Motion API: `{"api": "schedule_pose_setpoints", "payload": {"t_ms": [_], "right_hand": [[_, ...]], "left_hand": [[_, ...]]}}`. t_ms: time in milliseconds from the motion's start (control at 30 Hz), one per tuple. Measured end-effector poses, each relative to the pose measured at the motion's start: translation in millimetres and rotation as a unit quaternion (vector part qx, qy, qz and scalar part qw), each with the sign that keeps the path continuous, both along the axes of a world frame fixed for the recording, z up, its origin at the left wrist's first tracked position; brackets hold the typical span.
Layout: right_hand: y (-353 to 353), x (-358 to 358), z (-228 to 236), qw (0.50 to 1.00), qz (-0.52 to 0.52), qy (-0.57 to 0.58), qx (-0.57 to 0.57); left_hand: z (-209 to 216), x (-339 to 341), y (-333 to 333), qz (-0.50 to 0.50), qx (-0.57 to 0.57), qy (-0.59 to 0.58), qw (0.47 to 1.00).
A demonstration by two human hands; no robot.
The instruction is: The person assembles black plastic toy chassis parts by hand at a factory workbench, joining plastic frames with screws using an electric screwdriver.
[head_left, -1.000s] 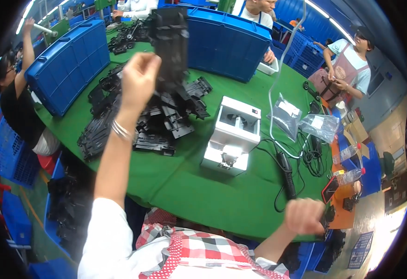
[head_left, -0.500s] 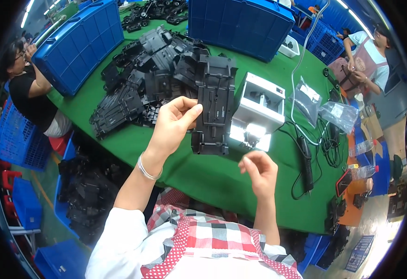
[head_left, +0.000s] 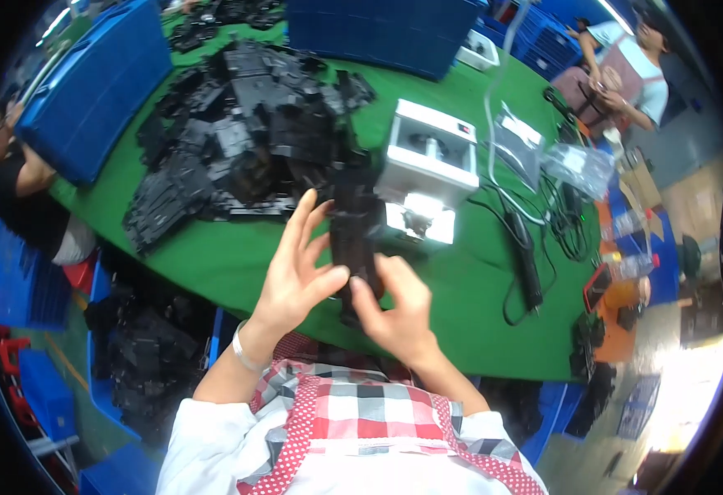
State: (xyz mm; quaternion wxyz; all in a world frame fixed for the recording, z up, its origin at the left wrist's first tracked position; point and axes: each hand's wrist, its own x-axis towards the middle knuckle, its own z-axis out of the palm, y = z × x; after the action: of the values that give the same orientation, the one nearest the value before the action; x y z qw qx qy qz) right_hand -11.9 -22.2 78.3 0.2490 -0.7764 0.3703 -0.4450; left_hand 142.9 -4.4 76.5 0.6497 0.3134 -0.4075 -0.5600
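Observation:
A long black plastic chassis plate [head_left: 353, 219], blurred by motion, hangs upright over the near table edge, just left of a white machine [head_left: 430, 148] with a lit front. My right hand [head_left: 399, 309] grips its lower right side between thumb and fingers. On the plate's left side is my left hand [head_left: 291, 280], fingers stretched and spread; its thumb tip lies by the plate's lower edge, and whether it touches is unclear. Behind, a heap of similar black plastic parts [head_left: 238, 124] covers the left of the green table [head_left: 477, 322].
Blue crates [head_left: 101, 95] stand at the far left and back. Right of the machine lie a black handheld tool [head_left: 523, 260], cables and clear plastic bags [head_left: 580, 172]. A co-worker [head_left: 621, 74] is at the far right; another person [head_left: 23, 177] is at the left. Bottles [head_left: 632, 266] stand at right.
The plate has come nearer to me and blurred. My right hand has moved left and taken hold of it. My left hand has loosened its pinch and spread its fingers.

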Motion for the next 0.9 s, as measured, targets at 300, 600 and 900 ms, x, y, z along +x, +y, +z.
{"api": "schedule_pose_setpoints", "payload": {"t_ms": [300,600,900], "right_hand": [[-50.1,-153.9,1.1,0.949,-0.269,0.154,-0.054],[-84.4,-258.7,-47.7,0.845,-0.432,0.306,0.074],[-14.5,-189.6,-10.1,0.817,-0.327,-0.365,0.304]], "left_hand": [[-17.5,4.1,2.4,0.024,0.196,0.077,0.977],[-38.2,-1.5,-4.1,-0.049,0.303,0.193,0.932],[-51.2,3.5,-11.8,-0.041,0.331,0.175,0.926]]}}
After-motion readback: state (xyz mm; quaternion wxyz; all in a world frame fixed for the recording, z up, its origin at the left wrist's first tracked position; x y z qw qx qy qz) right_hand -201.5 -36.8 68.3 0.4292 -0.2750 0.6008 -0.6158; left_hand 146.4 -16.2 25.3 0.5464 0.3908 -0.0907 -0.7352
